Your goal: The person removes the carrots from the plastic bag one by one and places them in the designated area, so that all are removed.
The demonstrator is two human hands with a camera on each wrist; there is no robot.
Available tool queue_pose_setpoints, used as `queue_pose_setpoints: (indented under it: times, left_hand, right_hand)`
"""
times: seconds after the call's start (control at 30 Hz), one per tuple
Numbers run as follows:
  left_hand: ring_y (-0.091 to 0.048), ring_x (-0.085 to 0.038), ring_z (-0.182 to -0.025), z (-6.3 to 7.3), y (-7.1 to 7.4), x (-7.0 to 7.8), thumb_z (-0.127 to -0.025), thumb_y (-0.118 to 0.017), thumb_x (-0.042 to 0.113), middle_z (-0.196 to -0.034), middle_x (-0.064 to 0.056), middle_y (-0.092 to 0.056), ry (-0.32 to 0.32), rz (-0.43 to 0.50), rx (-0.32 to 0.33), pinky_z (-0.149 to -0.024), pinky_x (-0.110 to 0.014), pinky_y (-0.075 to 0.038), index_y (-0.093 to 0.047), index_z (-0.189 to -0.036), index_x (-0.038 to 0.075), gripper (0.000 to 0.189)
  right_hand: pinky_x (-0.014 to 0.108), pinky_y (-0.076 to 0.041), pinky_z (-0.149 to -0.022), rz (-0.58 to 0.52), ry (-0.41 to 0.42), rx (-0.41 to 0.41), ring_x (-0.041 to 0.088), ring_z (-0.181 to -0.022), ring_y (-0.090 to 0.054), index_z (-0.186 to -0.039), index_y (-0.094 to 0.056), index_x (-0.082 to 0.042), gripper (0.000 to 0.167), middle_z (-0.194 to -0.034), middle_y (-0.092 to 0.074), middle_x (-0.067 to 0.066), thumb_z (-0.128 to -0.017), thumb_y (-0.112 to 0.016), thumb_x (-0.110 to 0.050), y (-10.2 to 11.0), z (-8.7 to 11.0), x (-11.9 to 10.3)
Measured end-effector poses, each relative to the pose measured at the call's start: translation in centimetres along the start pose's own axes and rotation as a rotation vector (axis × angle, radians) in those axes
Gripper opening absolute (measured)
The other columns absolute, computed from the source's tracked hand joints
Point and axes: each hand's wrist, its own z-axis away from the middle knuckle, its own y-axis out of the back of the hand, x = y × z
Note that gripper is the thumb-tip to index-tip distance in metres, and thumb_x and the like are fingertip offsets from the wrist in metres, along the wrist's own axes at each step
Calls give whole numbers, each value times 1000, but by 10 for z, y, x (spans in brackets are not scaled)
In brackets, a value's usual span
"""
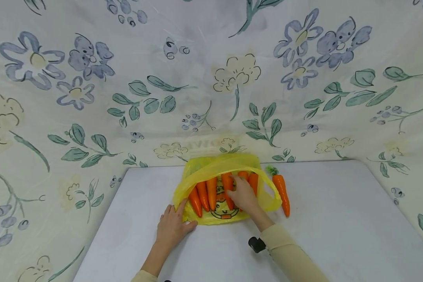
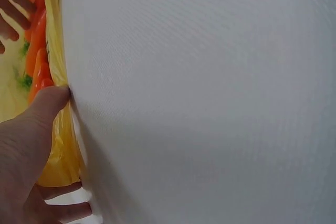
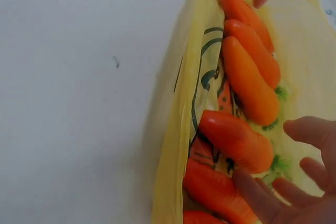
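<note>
The carrot (image 1: 226,183) nearest your grip lies inside the yellow bag (image 1: 229,160), the fourth counted from the left. Its long axis goes from near to far, with the narrow tip toward the near side. This is, I judge, the relation that matters most: the carrot is just left of your right hand (image 1: 244,196), so this hand is the nearer one. Its thumb and fingers are spread and pinch nothing; whether they touch this carrot, I cannot tell.

Three more carrots (image 1: 203,196) lie to the left in the same bag, others to the right. At the near left corner, your left hand (image 1: 170,227) rests on the bag, thumb and fingers apart. Outside, on the white table (image 1: 338,227), a loose carrot (image 1: 282,192) lies right of the bag, its green top at the far end.
</note>
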Motion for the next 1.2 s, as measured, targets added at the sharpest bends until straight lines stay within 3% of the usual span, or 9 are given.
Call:
queue_pose_setpoints:
  times: [0.13, 0.3, 0.73, 1.03, 1.2]
  left_hand:
    - [-50, -48, -123, 1, -2, -1, -78, -77, 46, -124, -31, -57, 5, 11, 2, -93, -66, -45, -49, -145, 12, 80]
    - [-48, -51, -125, 1, -5, -1, -78, -77, 47, -127, -33, -55, 1, 19, 16, -94, -68, -43, -48, -144, 11, 81]
    - [-48, -50, -126, 0, -5, 0, -78, -76, 48, -128, -34, -54, 8, 15, 10, -95, -67, -43, -47, -145, 11, 82]
    - [-53, -44, -114, 0, -4, 1, -77, -76, 46, -118, -29, -59, -4, 1, 26, -86, -62, -48, -49, -143, 10, 80]
    - [-54, -42, -112, 0, -5, 1, -77, -76, 46, -117, -28, -59, -3, -4, 23, -85, -60, -49, -49, -144, 11, 80]
  right_hand:
    - [52, -52, -88, 4, -44, 51, 41, -109, -60, -142, -50, -6, 60, -137, -52, 25, -87, -72, -13, -7, -2, -3]
    - [51, -52, -89, 7, -97, 38, 41, -109, -60, -144, -47, -3, 65, -142, -47, 27, -84, -73, -11, -17, -4, -6]
    - [51, -55, -82, 191, -55, 69, 43, -100, -64, -144, -45, -1, 70, -133, -53, 30, -80, -74, -4, -32, -5, -1]
    - [45, -55, -64, 234, -11, 84, 35, -81, -66, -139, -50, 3, 66, -96, -67, 21, -78, -75, -2, -34, -3, 1]
    - [46, -55, -61, 234, -5, 94, 35, -80, -65, -138, -51, 2, 66, -92, -66, 20, -77, -75, -1, -34, -2, 0]
